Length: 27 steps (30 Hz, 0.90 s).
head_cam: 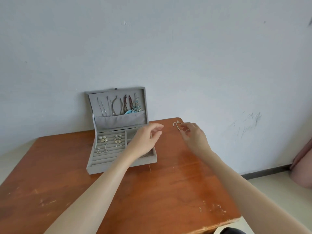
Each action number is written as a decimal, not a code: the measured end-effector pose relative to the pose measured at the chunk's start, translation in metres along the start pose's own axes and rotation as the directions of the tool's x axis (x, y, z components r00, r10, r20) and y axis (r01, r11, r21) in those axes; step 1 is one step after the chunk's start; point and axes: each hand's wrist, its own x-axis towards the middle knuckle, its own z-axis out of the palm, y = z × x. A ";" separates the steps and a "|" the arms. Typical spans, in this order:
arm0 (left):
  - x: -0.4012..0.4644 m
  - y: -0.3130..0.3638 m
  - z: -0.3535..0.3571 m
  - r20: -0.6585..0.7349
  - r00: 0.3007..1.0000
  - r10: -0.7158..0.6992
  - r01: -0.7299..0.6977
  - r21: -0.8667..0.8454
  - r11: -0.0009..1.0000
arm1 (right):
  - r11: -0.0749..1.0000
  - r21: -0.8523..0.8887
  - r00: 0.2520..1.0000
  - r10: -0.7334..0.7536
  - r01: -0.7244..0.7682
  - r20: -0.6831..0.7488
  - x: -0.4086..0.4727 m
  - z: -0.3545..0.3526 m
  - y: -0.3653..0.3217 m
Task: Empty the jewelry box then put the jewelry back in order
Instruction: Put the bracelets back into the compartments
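Observation:
A grey velvet jewelry box stands open on the wooden table, its lid upright against the wall. Several necklaces hang inside the lid. Several earrings sit in the ring rows at the box's left side. My left hand hovers over the box's right compartments with fingers loosely curled, holding nothing that I can see. To the right of the box, my right hand pinches a small thin piece of jewelry just above the table's far edge.
The table's back right corner is near my right hand, and its right edge drops to a pale floor. A pinkish rounded object stands on the floor at far right. The wall runs right behind the box.

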 end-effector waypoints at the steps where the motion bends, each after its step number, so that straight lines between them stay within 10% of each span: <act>1: -0.001 -0.004 -0.012 -0.016 1.000 0.002 -0.002 0.021 1.000 | 0.998 -0.040 0.998 -0.051 0.052 0.028 0.002 0.004 -0.011; 11: 0.024 -0.075 -0.136 -0.183 0.967 0.176 0.000 0.695 0.719 | 0.928 -0.179 0.943 -0.311 0.328 0.115 0.072 0.043 -0.126; 27: 0.036 -0.098 -0.146 -0.318 0.902 0.292 0.030 0.721 0.693 | 0.757 -0.496 0.887 -0.456 0.426 0.066 0.111 0.089 -0.160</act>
